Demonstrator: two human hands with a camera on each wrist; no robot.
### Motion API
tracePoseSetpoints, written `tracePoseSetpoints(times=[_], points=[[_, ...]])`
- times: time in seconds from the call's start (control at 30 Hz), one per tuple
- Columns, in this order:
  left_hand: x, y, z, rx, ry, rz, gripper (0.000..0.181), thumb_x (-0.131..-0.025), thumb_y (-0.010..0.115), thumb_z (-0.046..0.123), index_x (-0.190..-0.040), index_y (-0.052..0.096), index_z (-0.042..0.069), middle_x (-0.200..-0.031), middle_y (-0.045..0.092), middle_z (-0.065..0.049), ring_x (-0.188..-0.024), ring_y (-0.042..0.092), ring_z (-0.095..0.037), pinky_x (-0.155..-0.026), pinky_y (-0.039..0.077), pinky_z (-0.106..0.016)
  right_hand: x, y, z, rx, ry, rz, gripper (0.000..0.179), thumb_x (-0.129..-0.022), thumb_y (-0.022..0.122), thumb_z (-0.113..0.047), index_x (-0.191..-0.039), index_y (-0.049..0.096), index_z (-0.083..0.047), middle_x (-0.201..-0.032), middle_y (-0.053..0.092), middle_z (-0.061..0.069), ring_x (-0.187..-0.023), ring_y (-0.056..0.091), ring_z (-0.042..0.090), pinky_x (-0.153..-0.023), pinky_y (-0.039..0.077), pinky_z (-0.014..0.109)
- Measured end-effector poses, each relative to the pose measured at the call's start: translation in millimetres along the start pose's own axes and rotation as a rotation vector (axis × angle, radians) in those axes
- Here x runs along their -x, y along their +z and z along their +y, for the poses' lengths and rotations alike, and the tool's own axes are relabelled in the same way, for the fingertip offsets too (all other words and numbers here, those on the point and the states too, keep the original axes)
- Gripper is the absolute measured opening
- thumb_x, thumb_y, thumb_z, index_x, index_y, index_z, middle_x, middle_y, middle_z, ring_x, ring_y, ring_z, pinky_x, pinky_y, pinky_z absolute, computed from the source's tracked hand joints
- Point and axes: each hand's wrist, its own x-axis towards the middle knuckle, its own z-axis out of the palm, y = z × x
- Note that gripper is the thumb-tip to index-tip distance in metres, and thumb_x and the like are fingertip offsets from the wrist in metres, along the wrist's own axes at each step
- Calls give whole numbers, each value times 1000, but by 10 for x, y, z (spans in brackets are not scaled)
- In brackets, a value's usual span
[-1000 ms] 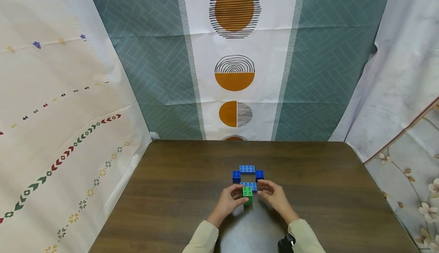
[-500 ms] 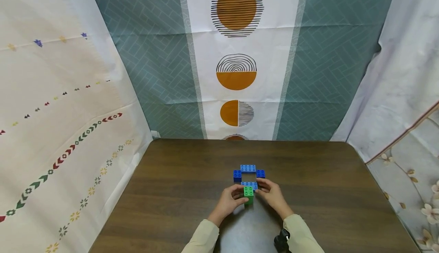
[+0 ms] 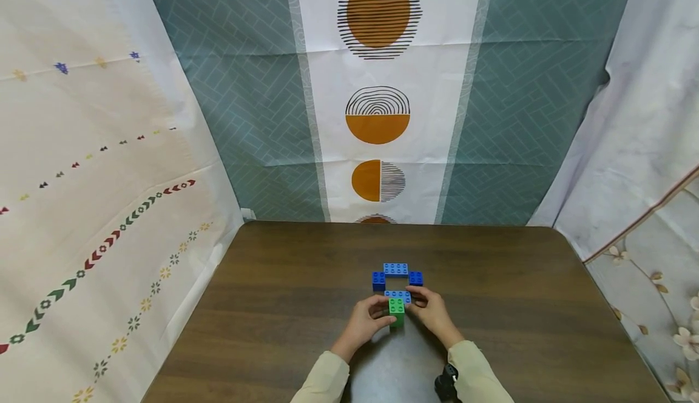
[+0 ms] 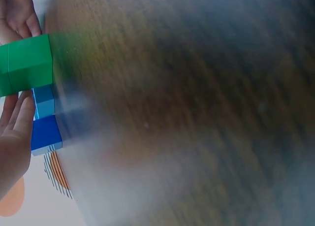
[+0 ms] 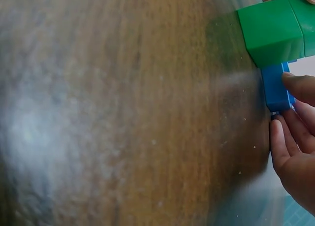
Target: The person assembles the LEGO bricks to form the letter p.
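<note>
Two green building blocks (image 3: 396,313), one stacked on the other, stand at the near side of a small ring of blue blocks. My left hand (image 3: 362,325) pinches this green stack, thumb in front and fingers behind. Just beyond it lies the front light-blue block (image 3: 397,295), studs up. The right hand (image 3: 435,316) has its thumb and fingertips around that block's right end; the right wrist view shows the thumb on the blue block (image 5: 275,90). Left and right sides of the ring are a dark-blue block (image 3: 378,281) and another dark-blue block (image 3: 415,278).
A second light-blue block (image 3: 395,268) closes the far side of the ring. Everything sits on a brown wooden table (image 3: 295,269). Behind the far edge hangs a patterned teal and white cloth (image 3: 377,148), with pale curtains at both sides.
My right hand has shifted a little left, its fingertips coming in at the right end of the front light-blue block. The left hand keeps its pinch on the green stack.
</note>
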Motion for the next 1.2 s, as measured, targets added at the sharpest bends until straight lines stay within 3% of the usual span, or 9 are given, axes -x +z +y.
tracePoseSetpoints(times=[0.23,0.47,0.7,0.8,0.93,1.03,1.2], points=[[0,-2,-25,25,-37,8,38,-84,74,1,-120,63,-3,-115,64,-16,-105,63,-30,-90,53,-40,5,28,29,77,-13,-3,36,-78,74,11,-113,67,4,-109,66,21,-99,63,36,-83,54,45],[29,-26,-38,12,86,-10,38,-85,76,10,-118,64,-4,-111,66,-12,-100,65,-23,-85,55,-34,25,41,58,104,-38,6,35,-77,75,10,-111,68,2,-108,66,19,-96,64,34,-81,55,46],[1,0,-12,5,-34,9,37,-83,74,-3,-118,63,-6,-114,64,-18,-105,63,-33,-90,53,-41,39,32,45,120,-66,21,33,-77,76,9,-108,70,1,-105,67,18,-93,65,33,-81,56,44],[-10,11,-4,-5,-35,12,37,-82,73,-8,-117,62,-8,-112,64,-22,-104,62,-37,-89,52,-45,50,14,25,108,-46,26,32,-77,76,9,-108,70,1,-105,66,17,-94,65,32,-82,55,43],[-8,12,-10,-6,-35,17,36,-81,74,-5,-116,65,-5,-110,65,-17,-103,64,-32,-88,53,-40,76,-5,8,91,-24,34,32,-78,76,7,-108,71,0,-106,66,15,-94,65,31,-82,55,42],[-12,8,-7,13,-40,20,35,-82,75,-2,-115,66,-2,-110,66,-14,-103,64,-29,-88,53,-37,87,-30,-9,83,-29,40,32,-78,76,7,-109,70,0,-106,66,15,-93,65,31,-82,56,42],[-5,-1,8,35,-28,19,35,-82,74,-4,-115,65,-4,-110,66,-17,-102,64,-32,-88,53,-41,100,-86,-67,76,-51,60,33,-77,76,10,-108,70,2,-106,66,17,-93,66,33,-80,56,42]])
